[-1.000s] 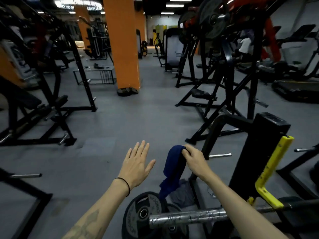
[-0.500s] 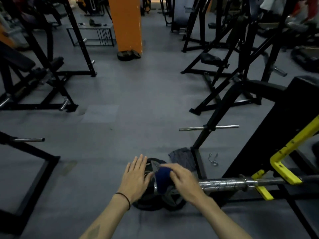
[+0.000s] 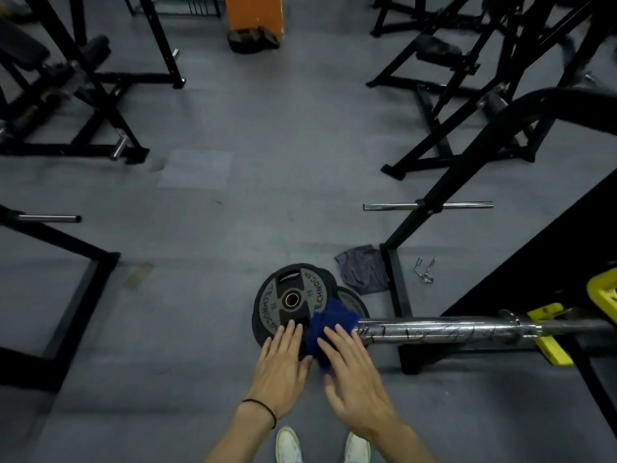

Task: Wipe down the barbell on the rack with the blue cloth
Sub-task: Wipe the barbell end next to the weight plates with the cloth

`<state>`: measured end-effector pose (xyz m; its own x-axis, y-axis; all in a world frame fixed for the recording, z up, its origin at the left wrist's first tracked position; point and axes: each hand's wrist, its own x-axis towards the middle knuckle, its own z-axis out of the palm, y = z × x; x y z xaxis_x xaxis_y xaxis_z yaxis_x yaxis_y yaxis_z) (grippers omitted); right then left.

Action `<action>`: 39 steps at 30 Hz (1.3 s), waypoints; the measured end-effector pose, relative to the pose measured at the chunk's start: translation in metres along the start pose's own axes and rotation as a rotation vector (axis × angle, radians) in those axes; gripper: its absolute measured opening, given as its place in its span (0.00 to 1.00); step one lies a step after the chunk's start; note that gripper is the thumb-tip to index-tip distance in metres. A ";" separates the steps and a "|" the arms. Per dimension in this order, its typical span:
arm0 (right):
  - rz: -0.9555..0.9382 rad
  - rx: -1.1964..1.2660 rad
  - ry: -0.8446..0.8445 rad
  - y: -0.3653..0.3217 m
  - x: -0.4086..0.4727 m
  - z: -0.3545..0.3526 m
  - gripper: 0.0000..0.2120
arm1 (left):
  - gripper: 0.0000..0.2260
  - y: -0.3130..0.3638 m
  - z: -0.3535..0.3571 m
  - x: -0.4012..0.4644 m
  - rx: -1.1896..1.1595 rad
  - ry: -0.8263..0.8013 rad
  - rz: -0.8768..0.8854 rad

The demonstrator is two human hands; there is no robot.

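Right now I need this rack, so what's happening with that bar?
A person is wiping the barbell. The blue cloth is draped over the bar's free end, with the right hand laid flat on it and the left hand open beside it. Weight plates and a grey rag lie on the floor beneath.

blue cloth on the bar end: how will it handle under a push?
Likely floppy: the blue cloth drapes bunched over the barbell end. Probably light, and apt to slide on the shiny chrome sleeve. The right hand lies flat on it, so it may slip off without a wrap.
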<state>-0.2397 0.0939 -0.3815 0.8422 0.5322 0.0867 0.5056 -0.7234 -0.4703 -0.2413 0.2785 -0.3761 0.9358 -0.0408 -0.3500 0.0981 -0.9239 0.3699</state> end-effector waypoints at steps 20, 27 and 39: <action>0.107 -0.305 0.007 -0.022 0.018 0.041 0.39 | 0.32 -0.012 0.024 0.012 -0.275 0.062 0.100; -0.063 -0.454 -0.053 -0.001 0.013 0.033 0.36 | 0.35 -0.022 0.028 0.007 -0.294 0.083 0.132; 0.058 -0.346 -0.066 -0.011 0.014 0.035 0.48 | 0.34 -0.015 0.030 0.007 -0.292 0.115 0.158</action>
<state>-0.2400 0.1255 -0.4060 0.8634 0.5046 0.0063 0.4999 -0.8536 -0.1465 -0.2461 0.2809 -0.4101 0.9775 -0.1164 -0.1759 0.0259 -0.7613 0.6479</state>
